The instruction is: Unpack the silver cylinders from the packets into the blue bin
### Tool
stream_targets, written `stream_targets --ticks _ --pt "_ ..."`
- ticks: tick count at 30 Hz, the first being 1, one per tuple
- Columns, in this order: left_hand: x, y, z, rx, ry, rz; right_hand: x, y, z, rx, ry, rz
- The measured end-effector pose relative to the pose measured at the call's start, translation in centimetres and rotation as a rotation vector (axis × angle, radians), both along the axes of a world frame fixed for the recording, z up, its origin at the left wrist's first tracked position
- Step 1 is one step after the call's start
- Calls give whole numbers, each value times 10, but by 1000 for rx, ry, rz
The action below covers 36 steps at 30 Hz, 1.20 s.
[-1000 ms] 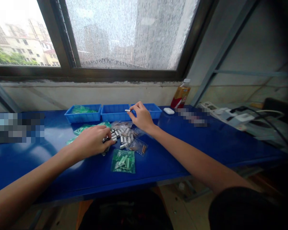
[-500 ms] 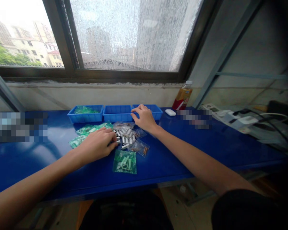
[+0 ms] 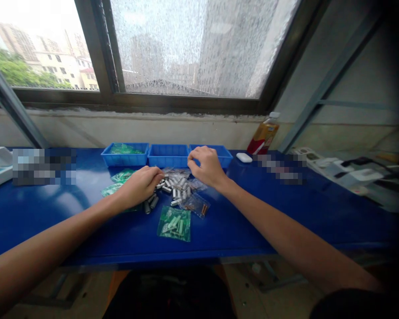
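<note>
My left hand (image 3: 141,185) is closed at the left side of a pile of metal cylinders (image 3: 181,189); whatever is between its fingertips is too small to make out. My right hand (image 3: 206,166), fingers curled, hovers by the front of the right blue bin (image 3: 224,162), and its fingertips hide any small item. Green packets (image 3: 111,189) lie partly under my left hand. Clear bags with copper-coloured pieces (image 3: 199,206) lie at the pile's right. Nearer the table's front edge is a single green packet (image 3: 174,223) with pale pieces showing through.
The left blue bin (image 3: 124,160) holds green packets; the middle blue bin (image 3: 168,162) stands beside it. A white case (image 3: 244,157) and a bottle (image 3: 264,134) are at the back right. Power strips and cables (image 3: 355,173) lie far right.
My left hand has moved slightly up and left, uncovering metal cylinders below it. My right hand's fingers are more curled, still near the right bin. The view has shifted a little left.
</note>
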State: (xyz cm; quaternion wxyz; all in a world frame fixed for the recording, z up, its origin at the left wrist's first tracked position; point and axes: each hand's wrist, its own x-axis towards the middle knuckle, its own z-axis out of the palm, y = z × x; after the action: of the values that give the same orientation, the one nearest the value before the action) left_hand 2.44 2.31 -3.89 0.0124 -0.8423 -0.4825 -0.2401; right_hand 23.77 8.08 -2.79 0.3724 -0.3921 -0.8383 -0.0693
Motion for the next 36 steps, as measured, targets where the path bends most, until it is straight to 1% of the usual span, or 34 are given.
stream_targets --ticks 4,8,11,14,19,21,24,28,31,33,36 --pt "3 -2 2 16 15 19 -15 -31 4 27 -68 139" --pt "6 -6 4 23 14 12 -22 -44 0 88 -47 229" --pt "7 -8 5 37 0 9 -23 -43 -3 48 -75 272" --pt "6 -8 5 29 -26 -11 -23 -38 -7 6 -109 286" --pt "3 -6 7 32 -61 -14 -23 -32 -10 30 -135 305" --pt "2 -6 9 6 -72 -16 -23 -31 -9 41 -156 321" --pt "0 -7 12 -79 -94 -56 -22 -31 -9 36 -173 363" --pt "-4 -7 15 -121 -120 -123 -22 -31 -8 -23 -119 431" --pt "-6 -7 16 -113 -184 -117 -22 -31 -8 -91 -20 460" --pt "-6 -8 16 -70 -236 -110 -23 -31 -8 -128 70 453" --pt "-3 -12 16 33 -254 -157 -23 -32 -8 -158 133 436"
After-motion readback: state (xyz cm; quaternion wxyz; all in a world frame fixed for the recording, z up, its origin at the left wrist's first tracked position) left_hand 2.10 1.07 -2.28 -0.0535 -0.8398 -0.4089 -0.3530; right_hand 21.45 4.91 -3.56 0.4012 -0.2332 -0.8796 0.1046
